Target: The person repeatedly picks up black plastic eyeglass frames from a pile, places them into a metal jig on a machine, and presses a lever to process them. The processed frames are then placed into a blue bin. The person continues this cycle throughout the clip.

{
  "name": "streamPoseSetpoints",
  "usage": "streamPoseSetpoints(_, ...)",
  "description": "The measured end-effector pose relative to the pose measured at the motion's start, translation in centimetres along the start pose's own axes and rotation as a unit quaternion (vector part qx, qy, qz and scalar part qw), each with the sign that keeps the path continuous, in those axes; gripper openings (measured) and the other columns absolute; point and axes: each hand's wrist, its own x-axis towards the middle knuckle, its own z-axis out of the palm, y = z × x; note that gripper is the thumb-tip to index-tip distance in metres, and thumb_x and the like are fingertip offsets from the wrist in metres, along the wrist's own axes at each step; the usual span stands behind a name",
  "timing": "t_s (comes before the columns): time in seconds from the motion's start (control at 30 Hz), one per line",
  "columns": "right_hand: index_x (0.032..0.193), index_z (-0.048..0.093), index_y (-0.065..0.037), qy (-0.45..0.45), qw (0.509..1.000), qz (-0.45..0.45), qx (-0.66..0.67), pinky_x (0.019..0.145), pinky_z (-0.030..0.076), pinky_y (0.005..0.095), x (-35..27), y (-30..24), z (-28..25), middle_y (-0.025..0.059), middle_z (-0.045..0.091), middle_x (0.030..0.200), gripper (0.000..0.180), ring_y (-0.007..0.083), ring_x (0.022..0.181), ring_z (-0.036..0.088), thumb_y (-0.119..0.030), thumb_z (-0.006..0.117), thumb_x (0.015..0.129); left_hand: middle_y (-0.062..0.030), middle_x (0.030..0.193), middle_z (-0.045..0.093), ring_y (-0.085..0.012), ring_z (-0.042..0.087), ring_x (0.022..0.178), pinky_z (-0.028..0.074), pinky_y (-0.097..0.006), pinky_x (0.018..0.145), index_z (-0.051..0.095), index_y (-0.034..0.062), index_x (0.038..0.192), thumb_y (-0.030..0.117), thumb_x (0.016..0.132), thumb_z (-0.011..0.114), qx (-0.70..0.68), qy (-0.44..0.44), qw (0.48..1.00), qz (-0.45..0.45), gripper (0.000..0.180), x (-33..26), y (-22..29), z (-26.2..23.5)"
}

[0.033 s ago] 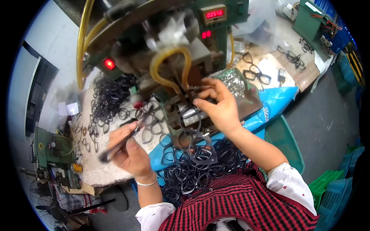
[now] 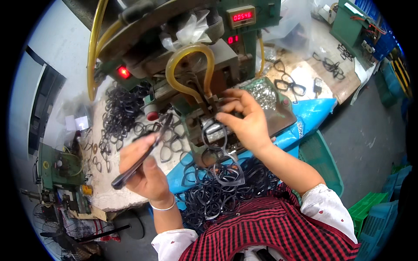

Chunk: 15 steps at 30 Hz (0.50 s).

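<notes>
Left hand (image 2: 146, 172) grips dark tool (image 2: 141, 154) — right hand (image 2: 246, 119) holds eyeglass frame (image 2: 214, 132) at machine (image 2: 191, 56).

A small rectangular counter display (image 2: 242, 16) with red lit digits is mounted atop the green machine; a second red readout (image 2: 232, 39) sits just below. A blue plastic sack (image 2: 311, 114) with a white printed strip is spread on the bench edge at right.

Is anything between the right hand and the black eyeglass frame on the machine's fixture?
Nothing visible. The right hand is already touching the black frame on the fixture. The left hand holds a dark tool off to the side.
</notes>
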Motion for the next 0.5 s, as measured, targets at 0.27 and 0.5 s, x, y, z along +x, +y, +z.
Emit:
streamPoseSetpoints(0.27, 0.140, 0.048, 0.002, -0.072, 0.996, 0.021, 0.047, 0.102, 0.047, 0.0330, -2.5, -3.4, 0.4, 0.0134, 0.064, 0.123, 0.059, 0.0211, 0.118, 0.061, 0.001, 0.068, 0.084, -0.0189, 0.102, 0.072, -0.0282, 0.070, 0.093, 0.057, -0.042, 0.087, 0.066, 0.0011, 0.104, 0.001, 0.095, 0.062, 0.074, -0.103, 0.992, -0.022, 0.010, 0.1, 1.0, 1.5)
streamPoseSetpoints(0.5, 0.134, 0.057, -0.005, 0.098, 0.986, -0.051, -0.128, 0.104, 0.045, 0.0336, 1.6, 1.5, -7.5, 0.0110, 0.065, 0.122, 0.050, 0.0205, 0.117, 0.060, -0.001, 0.067, 0.085, -0.0041, 0.109, 0.075, -0.0251, 0.066, 0.083, 0.053, -0.045, 0.091, 0.078, 0.0138, 0.101, 0.008, 0.069, 0.083, 0.184, -0.308, 0.933, 0.036, 0.033, -2.1, 0.3, 4.1)
